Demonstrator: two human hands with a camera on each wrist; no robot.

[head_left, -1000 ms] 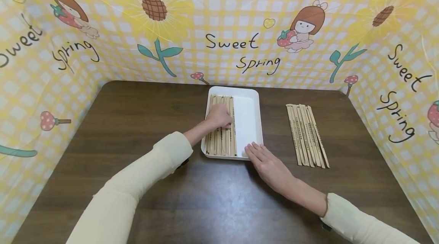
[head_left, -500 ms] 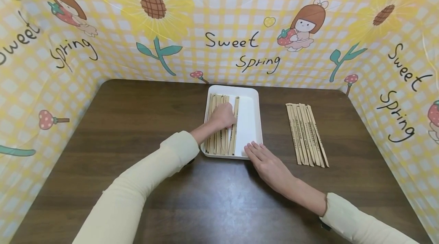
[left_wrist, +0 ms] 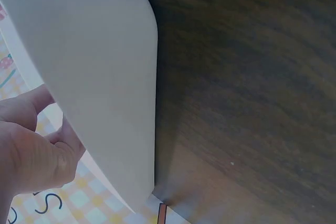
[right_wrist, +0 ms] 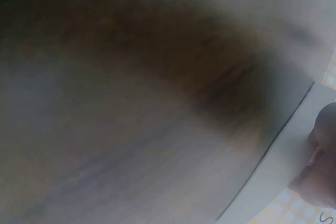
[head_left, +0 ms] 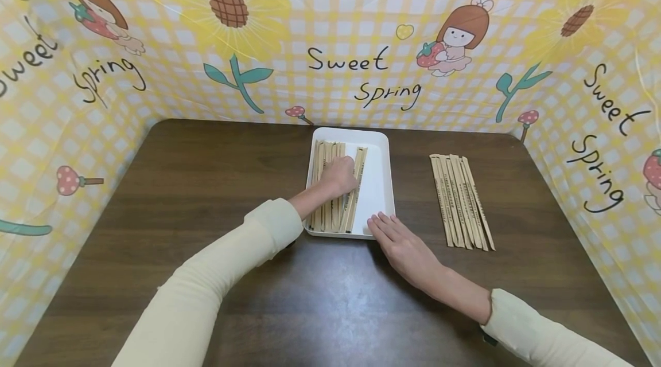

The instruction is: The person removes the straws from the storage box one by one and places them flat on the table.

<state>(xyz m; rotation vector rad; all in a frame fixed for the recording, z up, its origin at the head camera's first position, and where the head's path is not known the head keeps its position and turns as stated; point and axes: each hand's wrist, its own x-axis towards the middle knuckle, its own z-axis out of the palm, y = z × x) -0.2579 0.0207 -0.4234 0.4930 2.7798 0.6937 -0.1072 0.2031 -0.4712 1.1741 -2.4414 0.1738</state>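
Observation:
Slim straws in brown paper wrappers (head_left: 325,206) lie side by side in the left part of a white tray (head_left: 379,183). My left hand (head_left: 339,176) reaches over them with curled fingers and seems to pinch a wrapped straw (head_left: 356,198) that leans right, apart from the row at its top. The left fingertips are hidden under the hand; in the left wrist view the tray wall (left_wrist: 100,77) covers them. At the tray's near right corner, my right hand (head_left: 408,249) rests with straight fingers over the rim.
To the right of the tray, several more wrapped straws (head_left: 459,203) lie in a loose row on the dark wooden table (head_left: 232,195). A yellow checked cloth wall (head_left: 351,23) stands along the back and both sides. Much of the right wrist view is blurred.
My left hand has moved a little to the right. A wrapped straw has come away from the row with it, leaving a gap and tilting right. The right hand stays in place.

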